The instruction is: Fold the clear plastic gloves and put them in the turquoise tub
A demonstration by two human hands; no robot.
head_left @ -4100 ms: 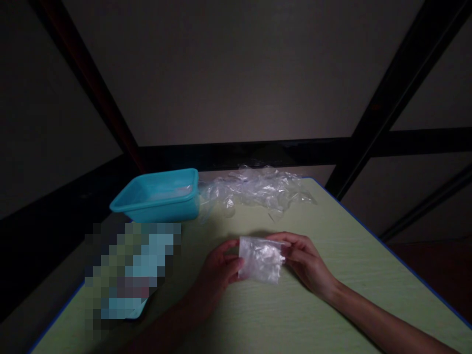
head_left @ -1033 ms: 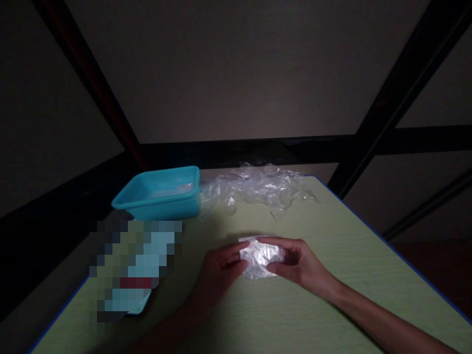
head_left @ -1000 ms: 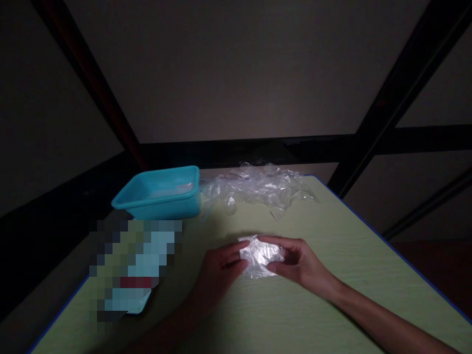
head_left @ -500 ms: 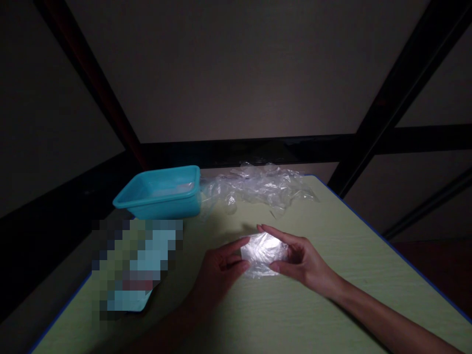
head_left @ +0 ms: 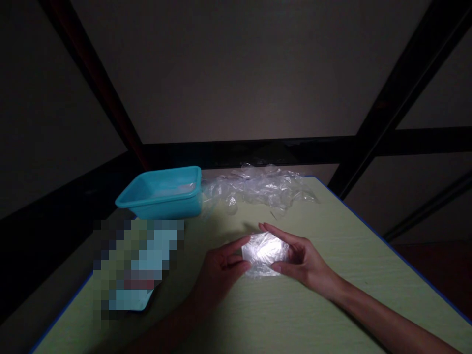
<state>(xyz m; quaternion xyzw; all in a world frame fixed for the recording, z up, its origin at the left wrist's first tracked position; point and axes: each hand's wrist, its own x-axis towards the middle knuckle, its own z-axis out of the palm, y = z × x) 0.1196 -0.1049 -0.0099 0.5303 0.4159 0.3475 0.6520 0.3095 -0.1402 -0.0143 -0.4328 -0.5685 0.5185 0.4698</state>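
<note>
A small whitish packet in crinkled clear plastic (head_left: 263, 253) shines brightly in front of me, just above or on the table; I cannot tell which. My left hand (head_left: 224, 265) grips its left edge, thumb below and fingers above. On the other side, my right hand (head_left: 302, 255) has its thumb on the near edge and its fingers over the far edge. Glare hides what the plastic covers. Beyond the hands lies a heap of crumpled clear plastic (head_left: 258, 189).
A turquoise plastic basin (head_left: 165, 201) with something pale inside stands at the back left. Nearer, a light-blue object (head_left: 151, 253) is mostly blurred by pixels. The pale table (head_left: 332, 309) has a blue edge, with a wall (head_left: 239, 73) behind it.
Both hands keep the same hold on the packet. The whole view has shifted very slightly; nothing else visibly differs.
</note>
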